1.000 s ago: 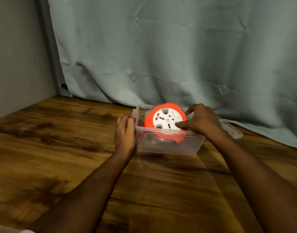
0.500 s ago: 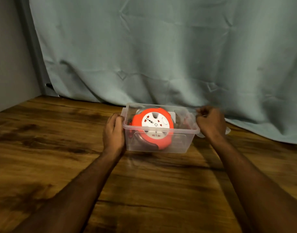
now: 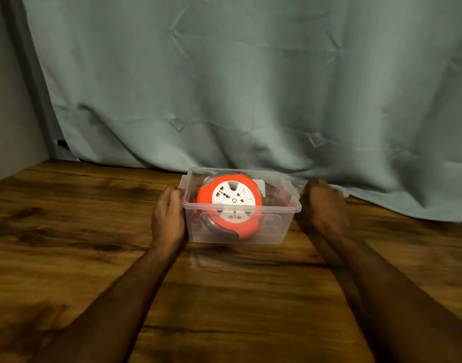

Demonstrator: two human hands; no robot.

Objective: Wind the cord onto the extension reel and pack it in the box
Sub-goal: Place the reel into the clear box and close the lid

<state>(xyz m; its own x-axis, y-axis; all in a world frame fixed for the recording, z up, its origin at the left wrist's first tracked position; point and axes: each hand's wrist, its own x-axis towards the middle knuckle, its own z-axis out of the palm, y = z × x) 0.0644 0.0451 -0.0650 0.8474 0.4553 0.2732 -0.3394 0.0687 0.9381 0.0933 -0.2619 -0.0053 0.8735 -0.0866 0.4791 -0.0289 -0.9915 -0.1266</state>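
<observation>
The orange extension reel [image 3: 234,205], with its white socket face up and tilted toward me, lies inside the clear plastic box [image 3: 240,235] on the wooden floor. Something red shows through the box's right wall, too blurred to identify. My left hand [image 3: 168,218] grips the box's left end, fingers curled over the rim. My right hand [image 3: 322,208] is just right of the box, blurred, with its fingers curled around the clear lid [image 3: 340,193], whose edge peeks out beside the knuckles.
A pale green curtain [image 3: 251,87] hangs right behind the box and spills onto the floor at the right. A grey wall [image 3: 7,113] closes the left side. Wooden floor [image 3: 224,297] stretches toward me between my forearms.
My right hand left the reel, which dropped lower into the box, and moved to the lid at the box's right. My left hand stayed on the box's left end.
</observation>
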